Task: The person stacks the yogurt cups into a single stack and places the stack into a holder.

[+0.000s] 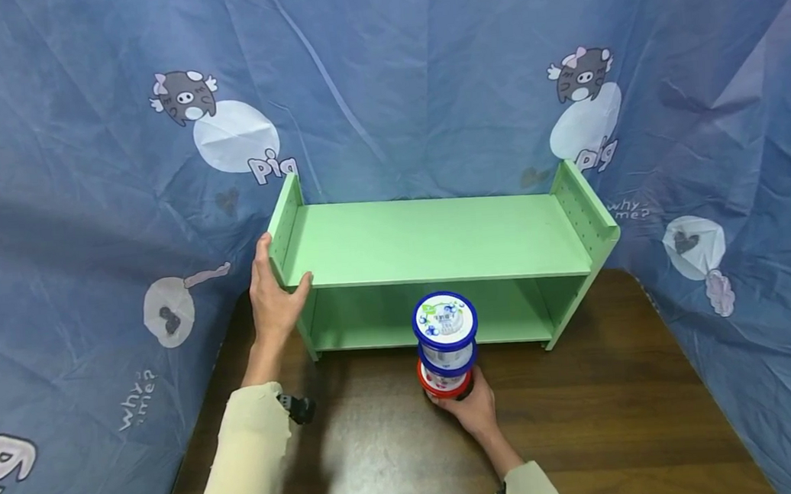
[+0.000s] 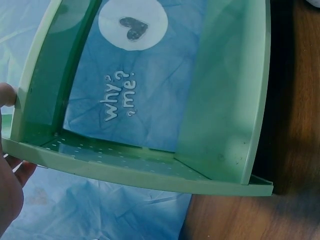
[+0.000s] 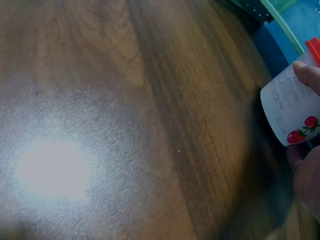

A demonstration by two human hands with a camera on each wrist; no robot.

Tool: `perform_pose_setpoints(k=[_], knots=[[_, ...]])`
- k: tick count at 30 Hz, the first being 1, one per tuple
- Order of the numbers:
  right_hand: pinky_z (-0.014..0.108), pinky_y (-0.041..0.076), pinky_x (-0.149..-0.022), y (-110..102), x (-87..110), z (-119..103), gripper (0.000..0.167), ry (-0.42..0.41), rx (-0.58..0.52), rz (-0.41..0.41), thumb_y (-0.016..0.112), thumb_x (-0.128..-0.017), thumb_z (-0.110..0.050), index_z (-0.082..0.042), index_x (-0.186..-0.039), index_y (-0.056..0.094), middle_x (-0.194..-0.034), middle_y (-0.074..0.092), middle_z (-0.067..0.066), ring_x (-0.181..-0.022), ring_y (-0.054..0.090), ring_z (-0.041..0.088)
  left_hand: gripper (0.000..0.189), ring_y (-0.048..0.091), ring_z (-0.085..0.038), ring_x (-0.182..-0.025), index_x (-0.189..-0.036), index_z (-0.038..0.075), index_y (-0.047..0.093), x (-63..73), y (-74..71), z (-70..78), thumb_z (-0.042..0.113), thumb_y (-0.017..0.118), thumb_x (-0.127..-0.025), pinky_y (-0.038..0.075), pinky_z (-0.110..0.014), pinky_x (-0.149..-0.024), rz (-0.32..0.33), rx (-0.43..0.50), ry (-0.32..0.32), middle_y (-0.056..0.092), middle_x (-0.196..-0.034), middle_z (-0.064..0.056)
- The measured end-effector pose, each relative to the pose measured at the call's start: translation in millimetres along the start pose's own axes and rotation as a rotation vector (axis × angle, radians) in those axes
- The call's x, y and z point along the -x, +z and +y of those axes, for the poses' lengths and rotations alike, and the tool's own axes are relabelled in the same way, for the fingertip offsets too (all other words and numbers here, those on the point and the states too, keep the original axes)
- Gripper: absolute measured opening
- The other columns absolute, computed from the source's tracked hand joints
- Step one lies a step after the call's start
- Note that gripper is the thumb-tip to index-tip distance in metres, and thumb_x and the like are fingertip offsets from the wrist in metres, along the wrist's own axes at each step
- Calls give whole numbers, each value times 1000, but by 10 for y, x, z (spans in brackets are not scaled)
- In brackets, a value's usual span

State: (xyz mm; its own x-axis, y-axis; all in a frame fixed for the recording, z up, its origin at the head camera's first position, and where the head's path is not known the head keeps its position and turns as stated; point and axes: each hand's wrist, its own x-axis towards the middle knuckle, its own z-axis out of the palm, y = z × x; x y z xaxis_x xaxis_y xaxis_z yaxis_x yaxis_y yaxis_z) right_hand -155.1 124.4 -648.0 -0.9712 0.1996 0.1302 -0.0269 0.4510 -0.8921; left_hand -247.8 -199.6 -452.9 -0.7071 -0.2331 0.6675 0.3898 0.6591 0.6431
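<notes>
A light green two-tier shelf (image 1: 429, 237) stands at the back of the wooden table. My left hand (image 1: 275, 297) grips the front of its left side panel, thumb over the upper board; the left wrist view shows fingers on both sides of the panel (image 2: 135, 172). In front of the shelf is a stack of tubs: a blue-lidded tub (image 1: 445, 320) on top, a second blue-lidded tub (image 1: 449, 369) under it, and a red-lidded tub (image 1: 444, 390) lowest. My right hand (image 1: 474, 408) holds the red-lidded tub, strawberries printed on its white side (image 3: 287, 100). Whether its base touches the table is unclear.
Brown wood tabletop (image 1: 607, 416) extends around and in front of the shelf. Blue printed cloth (image 1: 384, 87) hangs behind and along both sides. The lower board (image 1: 367, 337) of the shelf sits just above the table.
</notes>
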Motion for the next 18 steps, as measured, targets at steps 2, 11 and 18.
perform_pose_setpoints(k=[2,11,18], knots=[[53,51,-99,-16,19,9,85,7,1,5,96,-54,-24,-3,-127,58,-118,71,20,-113,66,37,87,44,-37,-141,-153,10,31,1,2,2,8,79,-81,38,-53,-116,-1,0,-4,43,-155,-19],[54,49,-102,-117,90,-6,91,40,39,-10,96,-57,-28,-4,-134,54,-124,69,21,-118,64,38,87,45,-37,-141,-154,12,31,-2,6,0,8,79,-81,38,-54,-115,1,-2,-5,43,-155,-18],[53,51,-101,-175,141,-62,88,18,40,-4,95,-57,-29,-5,-132,56,-123,69,20,-116,65,36,87,45,-38,-140,-154,12,31,5,4,2,7,79,-80,39,-55,-114,2,-2,-5,43,-155,-18]])
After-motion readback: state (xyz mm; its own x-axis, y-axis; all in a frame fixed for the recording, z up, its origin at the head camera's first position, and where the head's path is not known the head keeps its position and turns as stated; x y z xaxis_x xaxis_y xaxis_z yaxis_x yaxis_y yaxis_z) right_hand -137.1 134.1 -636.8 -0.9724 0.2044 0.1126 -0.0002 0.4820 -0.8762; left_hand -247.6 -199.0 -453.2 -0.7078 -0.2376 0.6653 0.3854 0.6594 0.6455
